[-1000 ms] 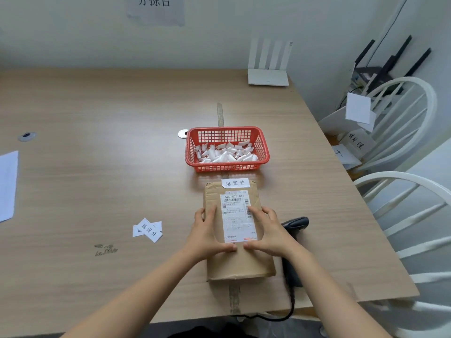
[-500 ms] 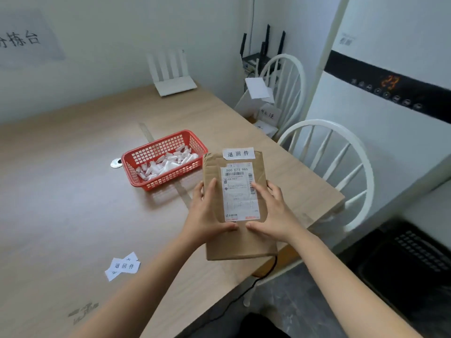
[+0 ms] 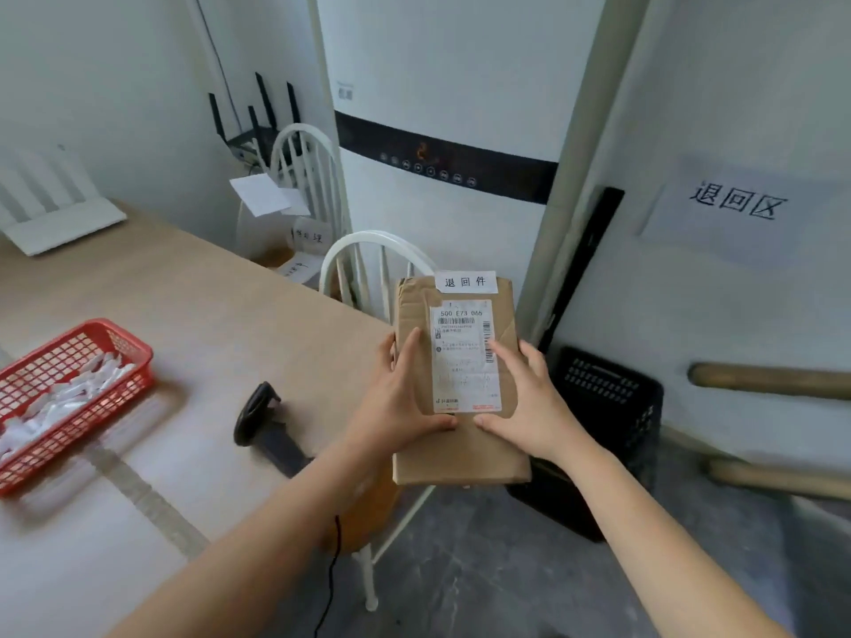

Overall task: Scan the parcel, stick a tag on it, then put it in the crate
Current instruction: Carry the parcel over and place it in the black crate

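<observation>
A flat brown parcel (image 3: 460, 453) is held in the air past the table's right edge, label side up. A white tag (image 3: 466, 282) with printed characters sticks on its top edge, above the shipping label (image 3: 465, 356). My left hand (image 3: 400, 398) grips its left side and my right hand (image 3: 529, 398) grips its right side, thumbs meeting on the lower label. A black crate (image 3: 612, 421) stands on the floor just right of and behind the parcel, partly hidden by my right hand. The black scanner (image 3: 258, 414) lies on the table.
A red basket (image 3: 115, 343) of white tags sits at the table's left. Two white chairs (image 3: 368, 250) stand beside the wooden table (image 3: 230, 315). A tall white appliance (image 3: 442, 131) and a wall sign (image 3: 737, 207) are behind the crate. Wooden poles (image 3: 773, 382) lean at right.
Both hands lifted the parcel off the table and carried it right, beyond the table edge toward the black crate. My view turned right with it; the scanner stays on the table.
</observation>
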Demonstrator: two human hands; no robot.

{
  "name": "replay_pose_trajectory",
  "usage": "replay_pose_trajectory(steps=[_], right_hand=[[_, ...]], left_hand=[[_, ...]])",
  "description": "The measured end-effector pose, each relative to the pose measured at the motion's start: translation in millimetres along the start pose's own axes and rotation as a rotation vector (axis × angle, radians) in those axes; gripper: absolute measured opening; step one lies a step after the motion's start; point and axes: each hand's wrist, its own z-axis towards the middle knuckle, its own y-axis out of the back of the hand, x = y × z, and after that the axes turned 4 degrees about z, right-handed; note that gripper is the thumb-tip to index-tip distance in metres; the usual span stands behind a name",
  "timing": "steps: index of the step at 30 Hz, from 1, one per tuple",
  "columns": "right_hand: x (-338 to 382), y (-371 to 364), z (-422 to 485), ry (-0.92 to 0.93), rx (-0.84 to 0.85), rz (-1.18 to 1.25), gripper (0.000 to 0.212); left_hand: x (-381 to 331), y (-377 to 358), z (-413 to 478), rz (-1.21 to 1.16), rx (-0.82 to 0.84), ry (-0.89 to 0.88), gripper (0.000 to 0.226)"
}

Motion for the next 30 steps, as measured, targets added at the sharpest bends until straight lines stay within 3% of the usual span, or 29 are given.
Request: replay_pose_trajectory(steps=[9,16,22,30], right_hand=[[-130,124,13,-0.126,-0.083,-0.013,0.092],[-224,152,33,-0.291,-0.107,0.086,0.090],[-336,119,85,-0.396,-0.176,0.126,0.089],[-575,1,176,-0.489,-0.214,0.111,0.085]], left_hand=[[-108,-126,94,-0.007,0.099,-0.095,0.118],[-129,-211,159,0.003,0.307,-0.120,0.118],[-89,-315,238,0.104,0.431,-0.176,0.118],[38,-545,333,0.110,0.559,-0.221,0.107]])
